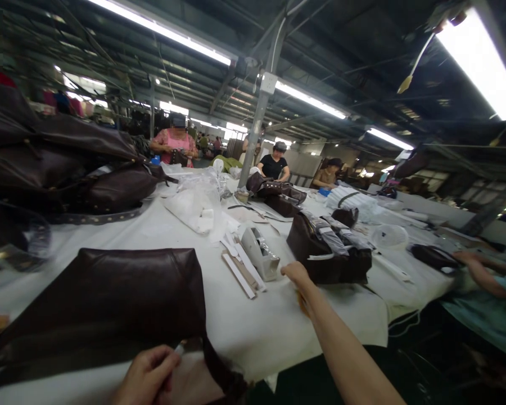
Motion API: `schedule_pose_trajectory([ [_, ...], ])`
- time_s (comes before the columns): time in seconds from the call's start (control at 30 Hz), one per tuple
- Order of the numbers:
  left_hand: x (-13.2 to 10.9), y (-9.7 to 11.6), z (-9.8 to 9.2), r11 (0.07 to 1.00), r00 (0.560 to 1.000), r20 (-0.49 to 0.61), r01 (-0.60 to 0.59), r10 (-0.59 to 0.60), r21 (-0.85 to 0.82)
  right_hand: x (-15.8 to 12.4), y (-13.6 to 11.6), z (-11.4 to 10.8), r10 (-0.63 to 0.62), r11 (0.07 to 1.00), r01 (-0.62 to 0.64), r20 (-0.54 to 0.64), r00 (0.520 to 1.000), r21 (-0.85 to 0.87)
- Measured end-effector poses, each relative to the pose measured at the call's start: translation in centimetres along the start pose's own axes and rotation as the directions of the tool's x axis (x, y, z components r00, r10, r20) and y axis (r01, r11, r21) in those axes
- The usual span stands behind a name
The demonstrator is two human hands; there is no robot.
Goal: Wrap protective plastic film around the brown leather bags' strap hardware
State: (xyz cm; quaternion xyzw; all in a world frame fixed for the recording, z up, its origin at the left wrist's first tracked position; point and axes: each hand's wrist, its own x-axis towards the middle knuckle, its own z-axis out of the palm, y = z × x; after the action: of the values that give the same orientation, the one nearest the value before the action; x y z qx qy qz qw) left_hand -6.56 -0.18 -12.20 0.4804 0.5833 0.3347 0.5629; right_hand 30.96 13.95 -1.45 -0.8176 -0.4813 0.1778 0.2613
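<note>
A dark brown leather bag (143,298) lies on the white-covered table in front of me, its strap hanging at the lower right. My left hand (149,374) is closed at the bag's near edge, with a small pale tip showing at its fingers; what it belongs to is unclear. Farther out, my right hand (297,275) reaches to the front end of a grey tape dispenser (259,253), fingers curled in. Something orange-yellow (302,304) shows beneath that palm, mostly hidden. Beside the dispenser lie white and tan strips (239,270).
Brown leather bags (59,163) are heaped at left. Another bag with wrapped parts (329,247) stands right of the dispenser. Clear plastic bags (198,202) lie behind, near a metal post (259,118). Co-workers sit across the table; another person's arm (483,273) is at right.
</note>
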Motion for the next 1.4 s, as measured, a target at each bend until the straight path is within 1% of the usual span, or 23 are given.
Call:
schedule_pose_trajectory([
  [0.07, -0.6, 0.7, 0.0, 0.999, 1.000, -0.016, -0.024, 0.025, 0.039, -2.1, 0.8, 0.1, 0.021, 0.999, -0.022, 0.049, 0.999, 0.032],
  [0.1, -0.9, 1.0, 0.0, 0.997, 0.999, -0.022, -0.044, 0.046, 0.067, -3.3, 0.9, 0.2, 0.017, 0.997, -0.024, 0.083, 0.996, 0.078],
  [0.17, -1.6, 1.6, 0.2, 0.985, 0.995, -0.031, -0.093, 0.098, 0.143, -6.3, 0.6, 0.7, -0.035, 0.982, 0.004, 0.166, 0.986, 0.186],
  [0.23, -2.2, 1.9, 0.5, 0.966, 0.987, -0.057, -0.132, 0.148, 0.224, -10.1, -0.3, 1.6, -0.116, 0.949, 0.020, 0.291, 0.950, 0.315],
  [0.27, -2.5, 2.0, 0.7, 0.955, 0.984, -0.078, -0.135, 0.160, 0.263, -12.3, -0.9, 2.3, -0.178, 0.919, 0.015, 0.380, 0.908, 0.394],
  [0.3, -2.7, 2.1, 0.8, 0.946, 0.980, -0.101, -0.135, 0.171, 0.296, -14.5, -1.6, 3.1, -0.254, 0.846, -0.071, 0.518, 0.817, 0.528],
  [0.33, -2.9, 2.2, 1.0, 0.936, 0.976, -0.121, -0.133, 0.181, 0.325, -16.7, -2.3, 4.1, -0.314, 0.784, -0.171, 0.620, 0.719, 0.596],
  [0.37, -3.1, 2.3, 1.1, 0.927, 0.971, -0.136, -0.136, 0.194, 0.351, -18.6, -3.0, 5.1, -0.354, 0.747, -0.240, 0.677, 0.645, 0.619],
  [0.4, -3.3, 2.3, 1.1, 0.917, 0.967, -0.144, -0.144, 0.210, 0.372, -20.3, -3.7, 6.3, -0.377, 0.723, -0.284, 0.705, 0.601, 0.630],
  [0.43, -3.4, 2.3, 1.2, 0.907, 0.963, -0.147, -0.155, 0.228, 0.392, -21.6, -4.3, 7.6, -0.382, 0.716, -0.302, 0.715, 0.585, 0.629],
  [0.47, -3.4, 2.2, 1.2, 0.896, 0.959, -0.147, -0.165, 0.244, 0.412, -22.5, -4.8, 8.8, -0.376, 0.719, -0.295, 0.709, 0.597, 0.630],
  [0.5, -3.5, 2.2, 1.2, 0.885, 0.956, -0.145, -0.171, 0.256, 0.432, -23.0, -5.2, 9.9, -0.359, 0.734, -0.271, 0.695, 0.623, 0.623],
  [0.57, -3.5, 2.0, 1.3, 0.864, 0.950, -0.147, -0.176, 0.274, 0.473, -23.2, -5.8, 11.7, -0.333, 0.778, -0.182, 0.641, 0.692, 0.601],
  [0.63, -3.5, 1.8, 1.3, 0.836, 0.943, -0.152, -0.178, 0.295, 0.518, -22.9, -6.1, 12.7, -0.340, 0.816, -0.077, 0.584, 0.737, 0.573],
  [0.67, -3.5, 1.7, 1.4, 0.822, 0.940, -0.152, -0.180, 0.306, 0.541, -22.7, -6.1, 13.1, -0.357, 0.825, -0.028, 0.559, 0.749, 0.565],
  [0.77, -3.5, 1.6, 1.5, 0.782, 0.934, -0.146, -0.179, 0.325, 0.597, -22.5, -6.2, 13.6, -0.412, 0.833, 0.087, 0.508, 0.757, 0.547],
  [0.83, -3.6, 1.6, 1.5, 0.760, 0.937, -0.141, -0.165, 0.320, 0.628, -22.5, -6.2, 13.9, -0.425, 0.848, 0.157, 0.472, 0.772, 0.506],
  [0.93, -3.6, 1.8, 1.5, 0.716, 0.943, -0.124, -0.146, 0.310, 0.683, -22.7, -6.2, 14.3, -0.408, 0.893, 0.259, 0.417, 0.813, 0.368],
  [1.0, -3.7, 1.8, 1.5, 0.672, 0.945, -0.102, -0.143, 0.312, 0.727, -22.8, -6.2, 14.5, -0.402, 0.909, 0.306, 0.397, 0.825, 0.284],
  [1.1, -3.9, 1.7, 1.6, 0.608, 0.942, -0.077, -0.147, 0.327, 0.780, -22.8, -6.4, 14.6, -0.404, 0.914, 0.341, 0.395, 0.825, 0.221],
  [1.23, -3.8, 0.9, 1.9, 0.578, 0.929, -0.087, -0.149, 0.361, 0.802, -22.8, -6.6, 14.4, -0.386, 0.922, 0.343, 0.392, 0.835, 0.178],
  [1.33, -3.6, 0.5, 1.8, 0.535, 0.890, -0.038, -0.239, 0.455, 0.811, -22.9, -6.8, 14.3, -0.380, 0.925, 0.337, 0.395, 0.836, 0.175],
  [1.4, -3.6, 0.7, 1.6, 0.532, 0.874, -0.013, -0.284, 0.486, 0.798, -22.9, -6.7, 14.3, -0.382, 0.924, 0.335, 0.398, 0.834, 0.185],
])
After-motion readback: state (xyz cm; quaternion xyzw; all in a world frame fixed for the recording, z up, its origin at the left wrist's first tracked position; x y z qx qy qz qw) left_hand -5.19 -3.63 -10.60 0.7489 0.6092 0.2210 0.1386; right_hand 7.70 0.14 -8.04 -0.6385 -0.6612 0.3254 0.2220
